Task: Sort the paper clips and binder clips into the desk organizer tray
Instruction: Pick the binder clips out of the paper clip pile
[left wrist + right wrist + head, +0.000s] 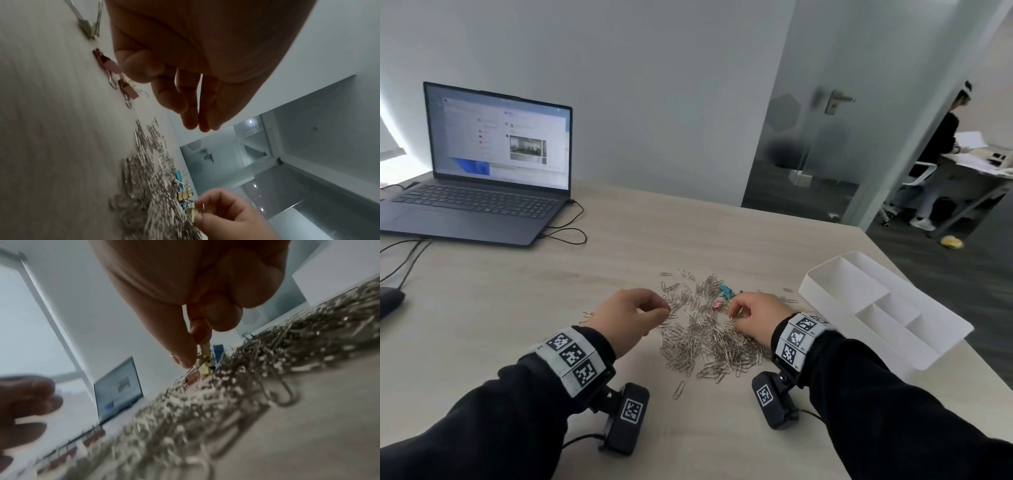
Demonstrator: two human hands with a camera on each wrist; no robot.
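Our right hand (751,317) pinches a yellow binder clip (192,211) at the paper clips (709,337) pile on the bench (551,291); the organizer tray (835,274) lies at three o'clock, nearer this hand. Our left hand (628,317) hovers loosely curled, empty.

I see a loose heap of silver paper clips (705,339) spread flat on the surface, with a few strays around its edges and one lone clip (678,390) lying nearer to me. Small binder clips sit among them at the far side: a blue one (725,290) and a pink one (718,304). A yellow binder clip (205,361) is pinched in my right hand (755,317), just above the heap. The white organizer tray (825,291) stands to the right of the heap, its four compartments all bare.
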